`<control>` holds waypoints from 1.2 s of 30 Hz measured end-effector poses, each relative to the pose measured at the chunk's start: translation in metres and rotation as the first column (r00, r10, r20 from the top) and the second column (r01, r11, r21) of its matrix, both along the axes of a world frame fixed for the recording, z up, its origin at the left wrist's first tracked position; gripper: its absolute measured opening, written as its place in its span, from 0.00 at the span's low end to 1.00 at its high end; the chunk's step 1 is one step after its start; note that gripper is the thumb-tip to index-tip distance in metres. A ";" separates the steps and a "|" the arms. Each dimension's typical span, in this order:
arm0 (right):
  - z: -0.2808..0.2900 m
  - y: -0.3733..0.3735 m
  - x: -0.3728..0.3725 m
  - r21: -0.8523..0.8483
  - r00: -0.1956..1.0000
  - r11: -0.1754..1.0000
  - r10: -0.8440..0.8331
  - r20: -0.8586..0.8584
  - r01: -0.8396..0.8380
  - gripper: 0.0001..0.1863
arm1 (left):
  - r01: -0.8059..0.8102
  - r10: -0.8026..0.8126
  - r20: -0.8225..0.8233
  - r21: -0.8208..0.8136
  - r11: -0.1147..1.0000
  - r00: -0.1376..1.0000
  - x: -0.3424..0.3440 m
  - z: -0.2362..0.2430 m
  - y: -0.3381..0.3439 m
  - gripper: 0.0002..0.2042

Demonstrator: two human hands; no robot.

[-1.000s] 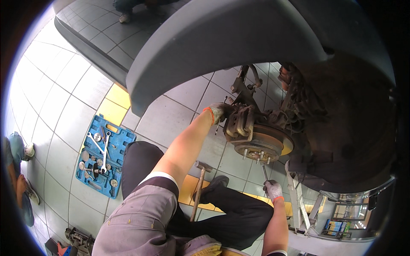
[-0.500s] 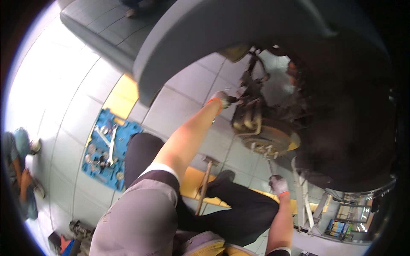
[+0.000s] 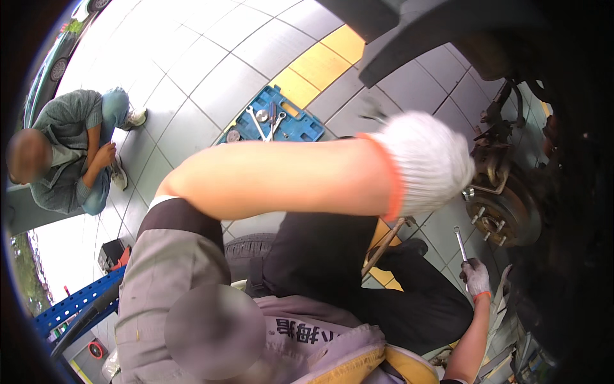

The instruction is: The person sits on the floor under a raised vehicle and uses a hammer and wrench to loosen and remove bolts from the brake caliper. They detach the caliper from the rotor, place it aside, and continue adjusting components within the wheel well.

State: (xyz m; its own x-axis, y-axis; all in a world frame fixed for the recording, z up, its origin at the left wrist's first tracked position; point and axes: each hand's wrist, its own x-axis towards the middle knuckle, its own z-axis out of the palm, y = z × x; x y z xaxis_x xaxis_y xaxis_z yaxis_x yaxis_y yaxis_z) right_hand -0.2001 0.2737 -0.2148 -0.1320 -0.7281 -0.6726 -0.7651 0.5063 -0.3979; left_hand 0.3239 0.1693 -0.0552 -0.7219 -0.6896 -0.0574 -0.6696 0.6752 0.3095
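Note:
My left hand [image 3: 425,166], in a white glove with an orange cuff, is raised close to the camera in mid-view, blurred; its fingers and anything in them cannot be made out. My gloved right hand [image 3: 474,274] is closed on a steel wrench [image 3: 459,240] at the lower right. Above it is a rusty brake disc [image 3: 505,211] with studs, on a dark suspension assembly [image 3: 502,134] under a grey fender [image 3: 409,32]. A wooden-handled hammer [image 3: 384,249] rests beside my leg. Behind my forearm an open blue tool case [image 3: 297,128] with wrenches lies on the floor.
Another person [image 3: 77,141] crouches at the left on the tiled floor [image 3: 185,57]. A blue perforated metal frame [image 3: 73,307] and a tyre [image 3: 246,246] are at the lower left, cars [image 3: 54,61] beyond, and a grey stand [image 3: 499,301] at the lower right.
The view has swung left. My left hand has left the brake assembly and risen toward the camera. The wrench in my right hand has moved away from the disc's studs.

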 end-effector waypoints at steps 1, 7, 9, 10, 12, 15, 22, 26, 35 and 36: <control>0.001 0.001 0.003 -0.007 0.999 1.000 0.028 -0.020 -0.028 0.11 | -0.108 0.083 -0.214 -0.111 0.988 0.973 0.032 0.000 0.014 0.16; 0.003 0.010 0.021 0.095 0.950 0.979 0.197 -0.241 -0.179 0.14 | -0.661 0.911 -0.163 0.641 0.389 0.378 0.198 -0.131 0.006 0.21; 0.004 0.011 0.029 0.154 0.892 0.947 0.318 -0.323 -0.282 0.14 | -0.773 0.954 0.031 0.594 0.223 0.298 0.220 -0.233 0.005 0.27; 0.004 0.010 0.035 0.184 0.881 0.936 0.345 -0.325 -0.299 0.14 | -0.787 0.968 0.102 0.605 0.123 0.230 0.230 -0.284 0.011 0.25; 0.005 0.005 0.049 0.221 0.857 0.921 0.382 -0.347 -0.321 0.13 | -0.864 0.961 0.237 0.503 0.002 0.140 0.235 -0.379 0.023 0.26; -0.002 -0.006 0.073 0.234 0.832 0.915 0.397 -0.388 -0.327 0.14 | -0.884 0.947 0.320 0.442 -0.152 -0.003 0.232 -0.476 0.040 0.28; -0.077 -0.032 0.128 0.140 0.832 0.899 0.437 -0.342 -0.415 0.16 | -0.868 0.977 0.159 0.454 -0.203 -0.145 0.218 -0.492 0.028 0.26; -0.160 -0.059 0.198 0.151 0.702 0.873 -0.467 0.538 0.465 0.15 | -0.670 0.986 0.051 0.739 0.069 0.159 0.178 -0.450 0.022 0.19; -0.148 -0.175 0.417 -0.084 0.903 0.956 0.292 0.314 -0.280 0.20 | 0.645 0.891 0.179 0.749 0.152 -0.418 0.073 -0.391 -0.035 0.20; -0.142 -0.177 0.425 -0.055 0.884 0.936 0.347 0.314 -0.348 0.19 | 0.710 0.863 0.203 0.668 0.223 -0.462 0.070 -0.393 -0.039 0.19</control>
State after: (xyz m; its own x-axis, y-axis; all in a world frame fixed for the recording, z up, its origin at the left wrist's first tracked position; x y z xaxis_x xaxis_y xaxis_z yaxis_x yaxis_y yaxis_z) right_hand 0.2246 0.0962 -0.3563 0.3473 -0.6865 -0.6389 -0.7281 0.2320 -0.6450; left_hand 0.3937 0.1304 -0.4484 -0.1865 -0.8031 -0.5659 0.9533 -0.2872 0.0934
